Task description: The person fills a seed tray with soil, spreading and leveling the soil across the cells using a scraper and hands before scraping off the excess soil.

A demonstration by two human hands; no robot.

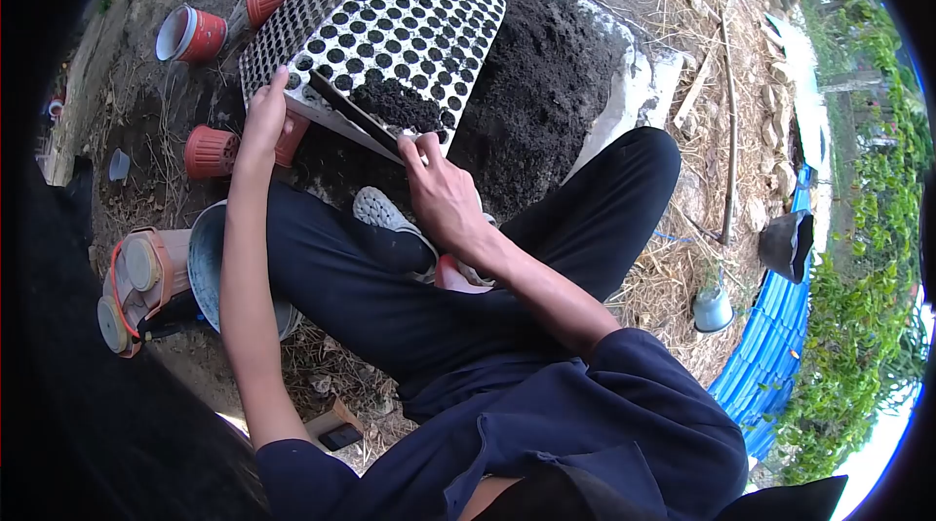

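Note:
A white seed tray (pixel 429 4) with rows of round cells lies tilted in front of me, most cells filled with dark soil. My left hand (pixel 263 121) grips its near left corner, thumb on the rim; the other fingers are partly hidden. In my right hand (pixel 444 192) is one end of a flat dark strip (pixel 351 114), lying across the tray's near end. Loose soil (pixel 398 104) is heaped on the tray just beyond the strip. Behind the white tray's left side stands another seed tray (pixel 310 9), its cells seen at a slant.
A large pile of dark soil (pixel 546 82) lies right of the tray on a pale sheet (pixel 639 82). Several red pots (pixel 203 36) lie around the trays. At left are a bucket (pixel 207 263) and a container (pixel 156 263). Straw (pixel 673 277) and a blue corrugated sheet (pixel 770 346) are at right.

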